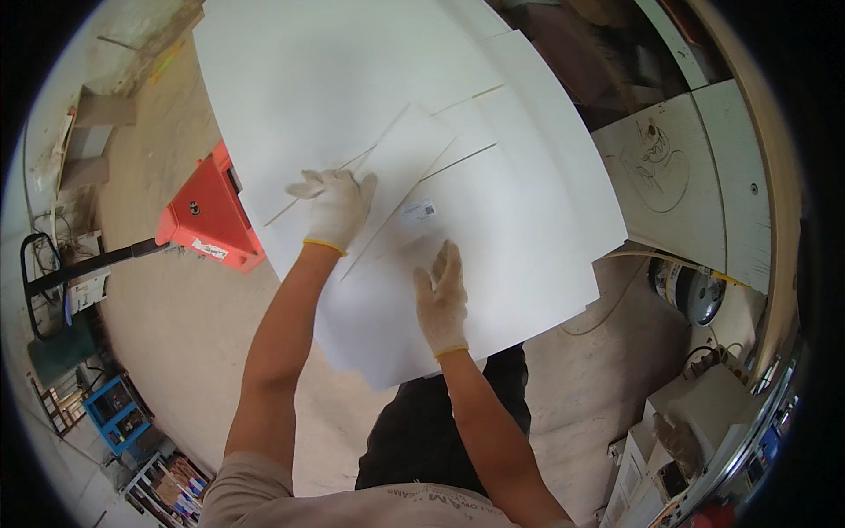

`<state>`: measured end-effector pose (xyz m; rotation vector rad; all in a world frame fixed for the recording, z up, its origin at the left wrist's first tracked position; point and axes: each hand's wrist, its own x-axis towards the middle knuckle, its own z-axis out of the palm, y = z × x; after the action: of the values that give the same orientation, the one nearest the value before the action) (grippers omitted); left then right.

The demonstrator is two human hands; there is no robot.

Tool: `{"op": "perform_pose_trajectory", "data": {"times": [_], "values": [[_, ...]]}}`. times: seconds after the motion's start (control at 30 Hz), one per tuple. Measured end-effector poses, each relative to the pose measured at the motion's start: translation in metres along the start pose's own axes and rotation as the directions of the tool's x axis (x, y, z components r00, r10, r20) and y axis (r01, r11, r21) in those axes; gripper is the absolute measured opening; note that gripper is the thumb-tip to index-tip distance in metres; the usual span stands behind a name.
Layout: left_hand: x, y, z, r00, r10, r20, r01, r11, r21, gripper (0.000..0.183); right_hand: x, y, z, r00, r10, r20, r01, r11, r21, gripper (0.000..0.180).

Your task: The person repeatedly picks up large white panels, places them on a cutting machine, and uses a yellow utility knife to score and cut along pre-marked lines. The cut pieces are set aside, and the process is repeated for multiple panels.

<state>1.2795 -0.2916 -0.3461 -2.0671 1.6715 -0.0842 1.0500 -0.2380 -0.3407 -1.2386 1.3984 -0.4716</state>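
Large white sheets or panels (528, 218) are spread before me in an overlapping stack. My left hand (340, 204), in a white knit glove with a yellow cuff, lies with fingers spread on a narrow white strip (403, 152) that rests slantwise on the stack. To its right, my right hand (442, 297), gloved alike, is over the near part of the stack, fingers apart and holding nothing; whether it touches the surface I cannot tell. A small label (418, 211) with writing and a printed code sits on the white surface between the hands.
A red pallet jack (211, 211) with a black handle stands at the left beside the stack. At the right are a white machine panel (667, 171), a round metal-ended canister (693, 290) and a hose (604, 317). A blue rack (119, 412) stands at the lower left.
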Motion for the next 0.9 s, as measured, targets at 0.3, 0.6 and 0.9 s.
{"op": "perform_pose_trajectory", "data": {"times": [0.3, 0.6, 0.9], "values": [[-0.035, 0.036, 0.002, 0.980, 0.116, 0.160, -0.096, 0.988, -0.122, 0.041, -0.011, -0.009, -0.011, 0.989, 0.084, -0.123, -0.101, 0.986, -0.136, 0.082], [-0.166, 0.127, -0.035, 0.887, 0.116, 0.448, 0.172, 0.816, -0.552, 0.046, -0.080, 0.072, -0.091, 0.959, 0.009, -0.285, -0.081, 0.967, -0.240, 0.093], [-0.255, 0.166, -0.019, 0.850, 0.302, 0.431, 0.049, 0.770, -0.636, 0.061, -0.127, 0.164, -0.148, 0.866, 0.471, 0.169, -0.439, 0.877, -0.196, 0.101]]}}
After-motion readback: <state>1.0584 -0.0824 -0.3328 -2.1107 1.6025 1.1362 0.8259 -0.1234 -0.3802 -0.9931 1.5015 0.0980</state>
